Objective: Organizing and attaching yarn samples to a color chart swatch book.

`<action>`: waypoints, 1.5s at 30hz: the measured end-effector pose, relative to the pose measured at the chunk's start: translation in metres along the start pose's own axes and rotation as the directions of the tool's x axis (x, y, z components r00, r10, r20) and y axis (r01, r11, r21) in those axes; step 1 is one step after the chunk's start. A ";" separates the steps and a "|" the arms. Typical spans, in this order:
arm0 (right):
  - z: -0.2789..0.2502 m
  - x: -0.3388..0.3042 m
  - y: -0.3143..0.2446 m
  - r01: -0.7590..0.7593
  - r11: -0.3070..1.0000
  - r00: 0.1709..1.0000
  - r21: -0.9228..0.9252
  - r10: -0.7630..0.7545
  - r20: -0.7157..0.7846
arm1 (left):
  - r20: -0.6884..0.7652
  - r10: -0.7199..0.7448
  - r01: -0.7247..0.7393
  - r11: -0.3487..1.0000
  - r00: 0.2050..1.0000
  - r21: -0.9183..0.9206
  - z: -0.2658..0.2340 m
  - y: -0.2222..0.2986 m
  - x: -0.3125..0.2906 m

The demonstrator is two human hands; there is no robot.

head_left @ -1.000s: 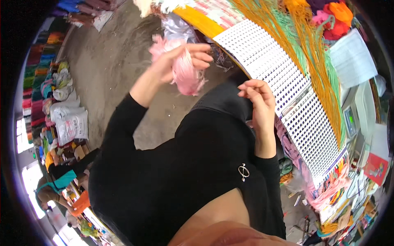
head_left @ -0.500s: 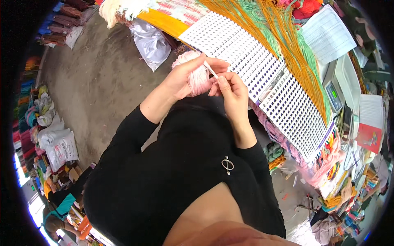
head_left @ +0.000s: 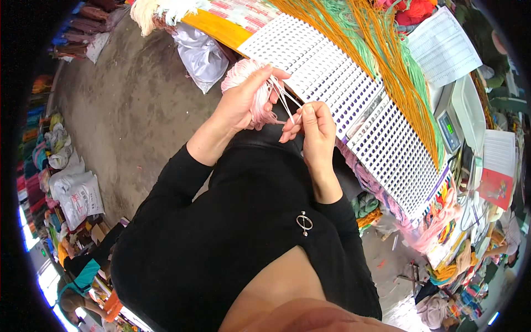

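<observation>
Grey floor [head_left: 127, 110], white bag [head_left: 202, 52] (crumpled); left hand [head_left: 243, 99] grip holds pink yarn [head_left: 251, 83], right hand [head_left: 315, 124] pinches strands.

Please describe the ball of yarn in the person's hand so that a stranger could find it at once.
Start at the white perforated grid board under orange and green strands. At its lower left edge, the left hand grips a pale pink yarn ball. Unlike other yarn around, thin strands run from it to the right hand.
</observation>
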State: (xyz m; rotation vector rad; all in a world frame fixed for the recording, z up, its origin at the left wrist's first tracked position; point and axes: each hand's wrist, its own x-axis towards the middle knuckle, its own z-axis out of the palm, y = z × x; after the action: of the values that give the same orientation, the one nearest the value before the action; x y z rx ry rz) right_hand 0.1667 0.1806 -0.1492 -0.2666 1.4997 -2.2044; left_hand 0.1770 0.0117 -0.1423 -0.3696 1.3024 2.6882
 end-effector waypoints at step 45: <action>0.013 0.014 0.006 0.085 0.996 0.995 0.006 -0.085 -0.044 | 0.166 -0.073 0.117 0.954 0.983 -0.277 0.004 0.001 0.001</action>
State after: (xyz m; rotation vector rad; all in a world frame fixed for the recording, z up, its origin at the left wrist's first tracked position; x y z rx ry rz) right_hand 0.1613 0.1608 -0.1511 -0.2870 1.5291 -2.2959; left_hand 0.1748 0.0139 -0.1394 -0.2399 0.8341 2.7609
